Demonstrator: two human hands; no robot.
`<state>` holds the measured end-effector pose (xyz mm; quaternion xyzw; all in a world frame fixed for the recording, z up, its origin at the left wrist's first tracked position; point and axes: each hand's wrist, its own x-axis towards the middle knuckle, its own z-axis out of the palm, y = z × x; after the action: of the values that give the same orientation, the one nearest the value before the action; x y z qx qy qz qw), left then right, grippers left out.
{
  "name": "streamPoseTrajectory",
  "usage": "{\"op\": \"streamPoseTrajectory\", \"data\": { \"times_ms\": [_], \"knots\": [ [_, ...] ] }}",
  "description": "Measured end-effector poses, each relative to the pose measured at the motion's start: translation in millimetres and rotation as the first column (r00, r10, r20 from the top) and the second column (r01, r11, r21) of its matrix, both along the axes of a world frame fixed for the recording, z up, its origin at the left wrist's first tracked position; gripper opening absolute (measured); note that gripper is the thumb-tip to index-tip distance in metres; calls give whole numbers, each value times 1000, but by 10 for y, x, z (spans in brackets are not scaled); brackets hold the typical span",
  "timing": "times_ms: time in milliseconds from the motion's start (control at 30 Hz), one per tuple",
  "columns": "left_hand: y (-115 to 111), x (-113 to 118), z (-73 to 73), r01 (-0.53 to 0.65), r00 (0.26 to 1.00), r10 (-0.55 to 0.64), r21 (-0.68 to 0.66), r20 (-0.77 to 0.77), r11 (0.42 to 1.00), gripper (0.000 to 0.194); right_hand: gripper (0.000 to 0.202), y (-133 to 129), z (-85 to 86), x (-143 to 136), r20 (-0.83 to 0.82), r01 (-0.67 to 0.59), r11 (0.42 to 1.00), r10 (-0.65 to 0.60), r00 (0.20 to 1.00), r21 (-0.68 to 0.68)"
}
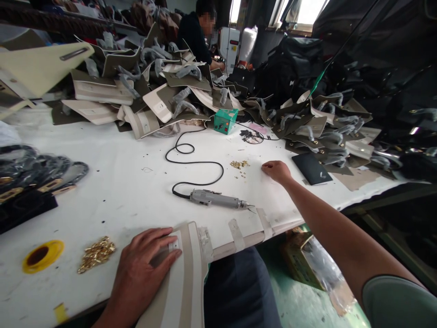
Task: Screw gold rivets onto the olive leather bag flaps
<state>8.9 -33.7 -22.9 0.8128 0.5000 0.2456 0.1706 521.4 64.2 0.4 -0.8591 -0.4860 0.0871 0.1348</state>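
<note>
My left hand [145, 262] lies on a beige and cream striped panel [186, 273] at the table's front edge. Its fingers are spread beside a small rectangular fitting on the panel. My right hand [276, 171] rests over the white table, fingers curled together; whatever they may hold is too small to make out. Just left of it is a scatter of small gold pieces [239, 164]. A grey electric screwdriver [218, 199] lies between my hands, its black cord running back toward a green control box [225, 121].
Gold fittings [96, 254] and a yellow tape roll [43, 256] sit at the front left. Wrapped black handles [41, 171] lie at the left edge. Piled panels [164, 86] line the back, where a person [196, 34] sits. A black booklet [312, 168] lies right.
</note>
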Motion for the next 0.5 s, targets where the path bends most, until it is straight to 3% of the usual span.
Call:
{"op": "streamPoseTrajectory", "data": {
  "times_ms": [233,500],
  "knots": [
    [-7,2,14,1,1000,-1,-13,8,1000,23,21,96,17,-71,59,-23,996,28,998,-90],
    [-24,21,38,-4,1000,5,-30,13,1000,21,10,264,132,4,-50,-89,972,81,996,-218]
  ]
}}
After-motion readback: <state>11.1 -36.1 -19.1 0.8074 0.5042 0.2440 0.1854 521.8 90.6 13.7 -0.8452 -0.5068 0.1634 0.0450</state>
